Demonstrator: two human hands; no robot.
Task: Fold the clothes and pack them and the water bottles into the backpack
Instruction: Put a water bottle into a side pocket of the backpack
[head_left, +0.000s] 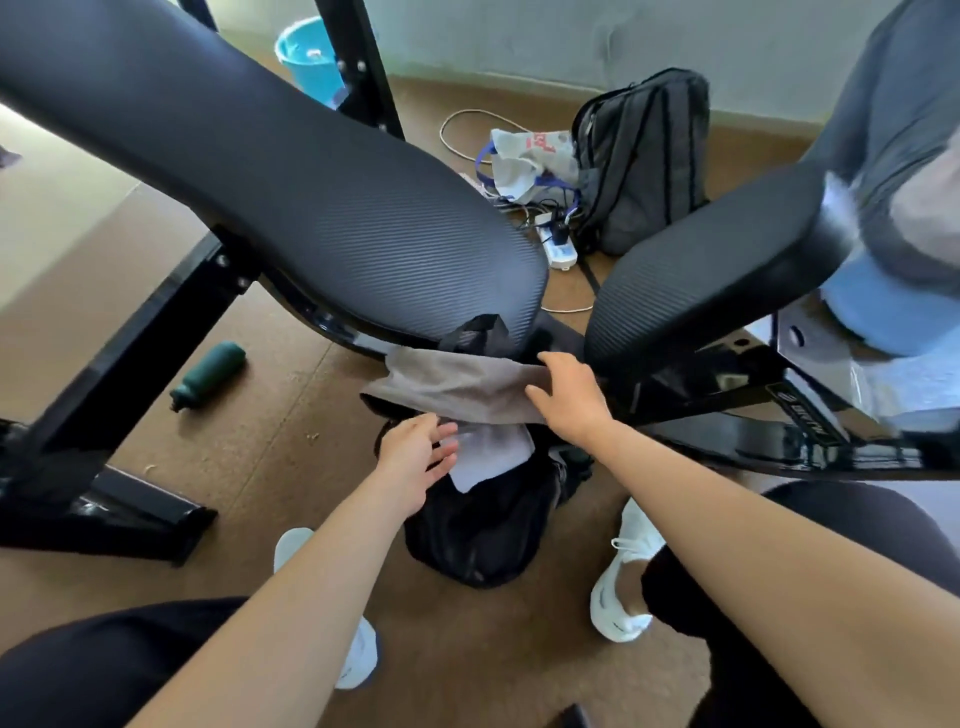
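A black backpack (483, 530) stands open on the brown floor between my feet. A folded grey-brown garment (452, 389) lies across its mouth, and a white garment (491, 454) sticks out of the opening below it. My right hand (566, 392) grips the right end of the grey-brown garment. My left hand (415, 452) hovers at the left edge of the opening with fingers spread, touching the white garment. A dark green water bottle (210, 374) lies on its side on the floor to the left.
Two black padded bench sections (291, 171) on a black metal frame (130, 353) hang over the backpack. Behind stand a grey backpack (644, 161), a plastic bag (530, 161), a power strip (558, 249) with cables and a blue bucket (306, 57). Clothes (893, 249) lie on the right bench.
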